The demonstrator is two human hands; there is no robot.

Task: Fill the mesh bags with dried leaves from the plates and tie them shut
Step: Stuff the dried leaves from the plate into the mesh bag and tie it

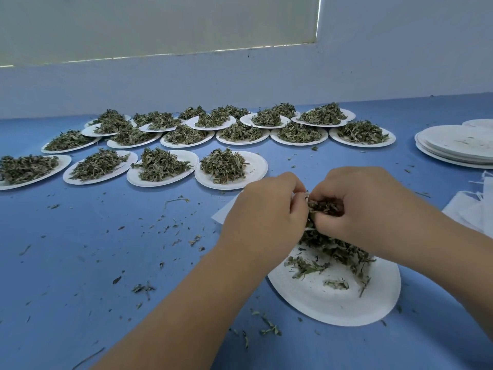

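Dull green dried leaves (223, 165) are seen on plain white plates (256, 164); the worktop (80, 236) is coloured solid blue, flecked with green crumbs (144, 288).

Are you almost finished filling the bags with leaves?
Not nearly. The stack of empty plates suggests some are done. Now the left hand holds a mesh bag open while the right hand pushes in leaves from the near plate. Many full plates wait, and no tied bag shows.

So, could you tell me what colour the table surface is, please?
The table surface is plain blue, clearest in the head view.
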